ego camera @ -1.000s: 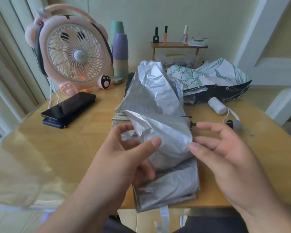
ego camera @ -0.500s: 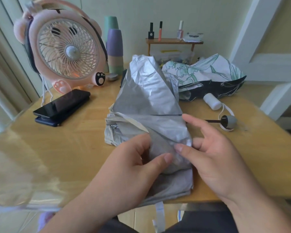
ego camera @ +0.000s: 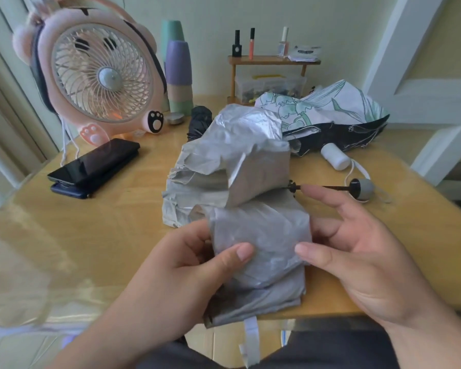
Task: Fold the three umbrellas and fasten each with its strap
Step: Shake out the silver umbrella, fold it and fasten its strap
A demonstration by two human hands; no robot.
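A silver umbrella [ego camera: 250,169] lies crumpled across the middle of the wooden table [ego camera: 91,222], its thin shaft and grey handle [ego camera: 361,187] pointing right. My left hand [ego camera: 192,272] and my right hand [ego camera: 357,249] pinch the near folded part of its canopy from either side, thumbs on top. A white strap [ego camera: 252,339] dangles off the table's front edge below it. Behind lies a floral white-and-black umbrella [ego camera: 330,115] with a white handle [ego camera: 334,155]. A dark rolled umbrella [ego camera: 200,121] peeks out behind the silver one.
A pink fan [ego camera: 99,75] stands at the back left, with a black phone [ego camera: 96,163] on a dark case in front of it. Stacked cups [ego camera: 179,73] and a small wooden shelf [ego camera: 272,61] with nail polish bottles line the wall. A white door frame rises on the right.
The far part of the silver canopy has dropped and crumpled lower. Both hands have closed in on the near fold, thumbs now pressing it from each side.
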